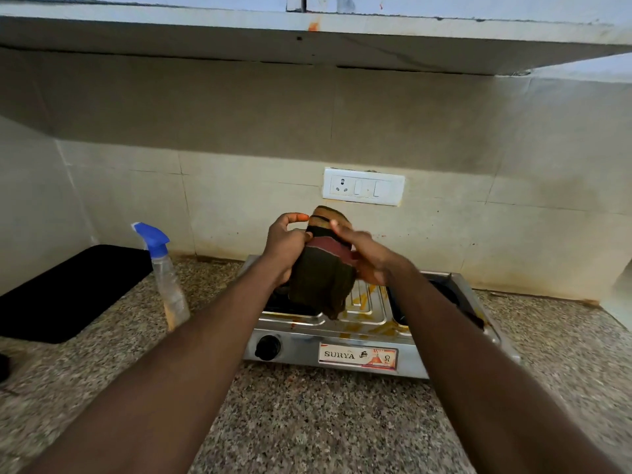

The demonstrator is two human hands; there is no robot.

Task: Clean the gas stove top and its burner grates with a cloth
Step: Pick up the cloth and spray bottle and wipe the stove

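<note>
While both forearms reach out over the speckled counter (307,415), the steel gas stove (345,340) sits just beyond them with its black knob (267,347) and a front label reading "SURYA" (358,356) facing the person. Orange-brown stains streak its ribbed middle panel, so the wiping looks barely started. Above that panel the left hand (285,249) and right hand (362,256) hold a dark cloth (323,278) between them, fingers closed around its upper part while the lower end hangs free; they seem to be bunching or folding it into a pad before pressing it down. No grates can be made out. A spray bottle (167,271) stands left of the stove, within easy reach, beside a black mat (68,289). On the tiled wall behind is a white socket plate (363,186).
</note>
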